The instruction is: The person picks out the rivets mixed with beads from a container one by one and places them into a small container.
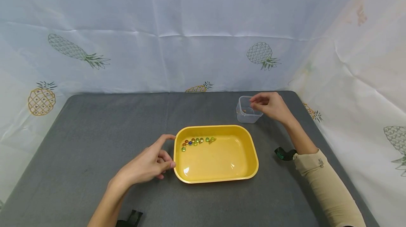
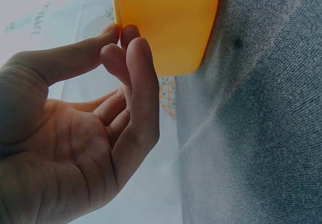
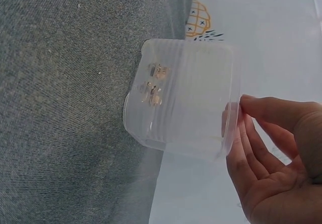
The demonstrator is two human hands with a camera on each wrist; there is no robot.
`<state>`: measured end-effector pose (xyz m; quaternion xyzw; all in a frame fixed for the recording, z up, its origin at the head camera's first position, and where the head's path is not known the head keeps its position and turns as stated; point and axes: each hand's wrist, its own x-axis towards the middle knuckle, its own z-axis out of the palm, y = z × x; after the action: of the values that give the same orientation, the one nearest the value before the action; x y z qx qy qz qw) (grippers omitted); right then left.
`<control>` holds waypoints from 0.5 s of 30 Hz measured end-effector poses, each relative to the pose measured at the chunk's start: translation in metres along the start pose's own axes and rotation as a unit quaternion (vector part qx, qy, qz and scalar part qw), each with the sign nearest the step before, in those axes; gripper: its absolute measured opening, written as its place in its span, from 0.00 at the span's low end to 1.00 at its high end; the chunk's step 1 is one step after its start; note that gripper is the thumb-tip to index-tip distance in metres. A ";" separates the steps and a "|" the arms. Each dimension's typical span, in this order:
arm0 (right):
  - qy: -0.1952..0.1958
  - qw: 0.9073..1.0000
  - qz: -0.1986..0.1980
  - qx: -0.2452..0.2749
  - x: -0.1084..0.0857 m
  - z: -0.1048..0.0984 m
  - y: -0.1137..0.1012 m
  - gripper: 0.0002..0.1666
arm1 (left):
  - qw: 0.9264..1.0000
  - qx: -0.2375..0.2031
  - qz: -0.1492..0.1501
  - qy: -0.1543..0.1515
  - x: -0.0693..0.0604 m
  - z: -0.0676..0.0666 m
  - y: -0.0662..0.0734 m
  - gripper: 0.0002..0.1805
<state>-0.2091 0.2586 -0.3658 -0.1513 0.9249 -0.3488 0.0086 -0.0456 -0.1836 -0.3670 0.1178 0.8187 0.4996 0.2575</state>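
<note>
Thumb and index finger of the left hand (image 1: 147,163) grip the left end of a yellow tray (image 1: 215,181), set apart along its rim; the left wrist view shows fingertips against the tray (image 2: 173,27). Small glassy beads, green, amber and one blue, lie in a bent row at the tray's upper left. The right hand (image 1: 271,106) has its fingertips at the opening of a clear plastic container (image 1: 248,118), by the rim. Small amber pieces (image 3: 155,100) lie in the container's bottom. Whether anything is between the right fingertips is hidden.
The container stands behind the tray's right end, near the back edge of the grey table (image 1: 127,114). A white pineapple-print cloth (image 1: 196,15) hangs behind the table and along its sides. Dark straps lie by both wrists.
</note>
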 end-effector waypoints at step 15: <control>0.003 1.000 -0.028 -0.004 -0.002 -0.001 -0.013 0.10 | 1.000 0.002 -0.007 0.001 0.001 0.000 0.000 0.42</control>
<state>-0.2039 0.2507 -0.3567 -0.1765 0.9216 -0.3456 -0.0047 -0.0465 -0.1835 -0.3669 0.1123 0.8209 0.4962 0.2593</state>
